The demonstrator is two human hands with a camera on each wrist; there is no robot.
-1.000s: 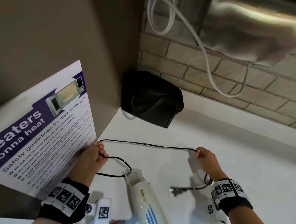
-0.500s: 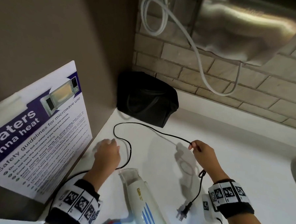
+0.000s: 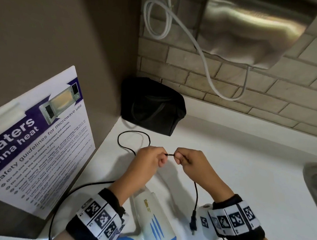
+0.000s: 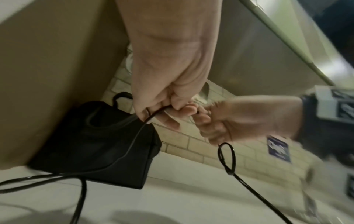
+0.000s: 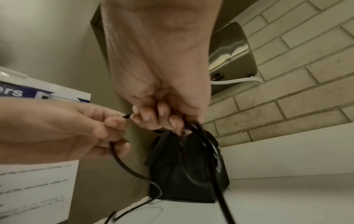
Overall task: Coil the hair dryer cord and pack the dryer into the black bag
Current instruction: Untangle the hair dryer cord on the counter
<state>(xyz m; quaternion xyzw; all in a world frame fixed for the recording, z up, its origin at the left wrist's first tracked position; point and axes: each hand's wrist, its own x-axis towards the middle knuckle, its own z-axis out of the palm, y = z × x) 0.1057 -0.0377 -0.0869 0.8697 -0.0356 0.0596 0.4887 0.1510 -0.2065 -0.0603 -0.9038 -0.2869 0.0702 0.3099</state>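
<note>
A white and blue hair dryer (image 3: 151, 220) lies on the white counter (image 3: 243, 161) near me. Its thin black cord (image 3: 133, 135) loops toward the black bag (image 3: 152, 108), which sits in the back corner. My left hand (image 3: 150, 161) and right hand (image 3: 188, 161) meet above the counter, each pinching the cord, with a short stretch of it between them. The plug (image 3: 193, 225) hangs from my right hand by the wrist. In the left wrist view the cord (image 4: 134, 136) runs down from my left hand (image 4: 162, 106). The right wrist view shows my right hand (image 5: 159, 115) gripping several cord strands.
A laminated microwave safety sign (image 3: 37, 137) leans on the brown wall at left. A steel hand dryer (image 3: 260, 28) with a white cable (image 3: 203, 54) hangs on the brick wall. A sink edge (image 3: 316, 183) lies at the right.
My hands have come together from far apart. The cord loop has shrunk and now lies near the bag. The plug now dangles beside my right wrist.
</note>
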